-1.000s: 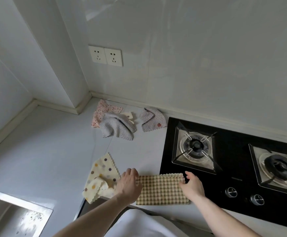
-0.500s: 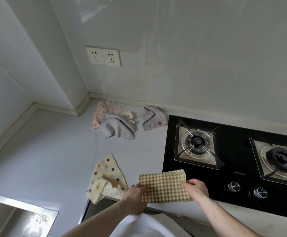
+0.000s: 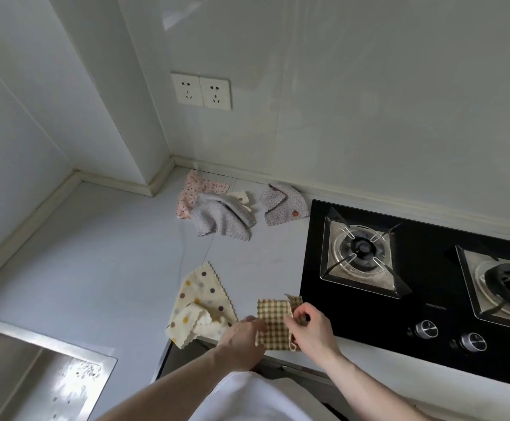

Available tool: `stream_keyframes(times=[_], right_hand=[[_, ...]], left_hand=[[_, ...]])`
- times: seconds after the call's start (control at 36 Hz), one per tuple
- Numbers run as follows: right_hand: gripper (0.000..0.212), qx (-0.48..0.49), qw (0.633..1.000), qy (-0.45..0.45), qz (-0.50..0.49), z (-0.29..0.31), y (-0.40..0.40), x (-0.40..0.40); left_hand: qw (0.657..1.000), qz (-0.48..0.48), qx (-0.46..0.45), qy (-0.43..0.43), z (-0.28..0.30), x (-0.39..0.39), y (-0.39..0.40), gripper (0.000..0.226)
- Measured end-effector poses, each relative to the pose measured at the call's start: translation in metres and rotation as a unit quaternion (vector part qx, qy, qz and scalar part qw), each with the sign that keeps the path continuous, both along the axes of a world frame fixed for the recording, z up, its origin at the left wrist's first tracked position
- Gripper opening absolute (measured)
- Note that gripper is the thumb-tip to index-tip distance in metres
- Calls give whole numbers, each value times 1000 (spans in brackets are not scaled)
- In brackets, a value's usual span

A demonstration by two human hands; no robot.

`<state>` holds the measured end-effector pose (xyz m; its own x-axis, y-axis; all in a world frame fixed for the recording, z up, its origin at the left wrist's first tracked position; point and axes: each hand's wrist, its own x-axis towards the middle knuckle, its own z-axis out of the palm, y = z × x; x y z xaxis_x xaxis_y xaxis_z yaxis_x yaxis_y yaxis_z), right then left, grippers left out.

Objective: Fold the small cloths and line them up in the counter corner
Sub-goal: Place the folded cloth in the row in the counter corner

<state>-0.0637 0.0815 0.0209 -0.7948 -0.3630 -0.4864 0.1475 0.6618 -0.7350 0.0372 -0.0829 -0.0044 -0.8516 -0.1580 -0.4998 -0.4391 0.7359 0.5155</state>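
The pale counter point(image 3: 96, 268) fills the middle and left of the frame, running back to a corner under the double wall socket point(image 3: 200, 91) in the upper middle. A black gas hob point(image 3: 429, 287) takes the right side, two burners and two knobs showing, and a steel sink point(image 3: 35, 375) sits in the lower left.

Back near the corner lies a loose heap of small cloths — a pink spotted cloth point(image 3: 191, 189) partly under a crumpled grey cloth point(image 3: 220, 218), with a pale lilac cloth point(image 3: 284, 205) just beside them, close to the hob's far edge. Lower down, centre frame, a cream polka-dot cloth point(image 3: 200, 302) lies rumpled at the counter's front edge.

Just right of it is the brown checked cloth point(image 3: 273, 317), partly folded, touching the hob's near corner. The left hand point(image 3: 241, 338) holds its left edge — its fingers look curled on it, though blurred. The right hand point(image 3: 311, 326) pinches the cloth's right side, thumb and forefinger closed on the fabric.
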Motion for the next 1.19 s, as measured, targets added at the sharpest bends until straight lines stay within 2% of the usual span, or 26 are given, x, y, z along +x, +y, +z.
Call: stream_keyframes(times=[0.19, 0.39, 0.53, 0.75, 0.97, 1.11, 1.19], right_hand=[[18, 7, 999, -32, 24, -1, -29, 6], [17, 19, 995, -77, 58, -16, -27, 3], [6, 13, 998, -58, 9, -17, 2, 0], [11, 20, 998, -30, -57, -19, 44, 1], [16, 20, 998, -27, -52, -10, 56, 3], [27, 28, 998, -8, -50, -8, 53, -2], [46, 35, 999, -1, -38, -7, 44, -7]], left_hand=[[1000, -10, -13, -16, -3, 13, -6, 45], [998, 55, -34, -19, 1, 15, -17, 44], [997, 73, -37, -4, 8, -7, -19, 52], [997, 29, -53, -42, 1, -52, -7, 62], [995, 23, -79, -58, -7, -64, 0, 49], [998, 44, -37, 13, -8, -59, -1, 27], [998, 35, -4, 50, -5, -55, -4, 21]])
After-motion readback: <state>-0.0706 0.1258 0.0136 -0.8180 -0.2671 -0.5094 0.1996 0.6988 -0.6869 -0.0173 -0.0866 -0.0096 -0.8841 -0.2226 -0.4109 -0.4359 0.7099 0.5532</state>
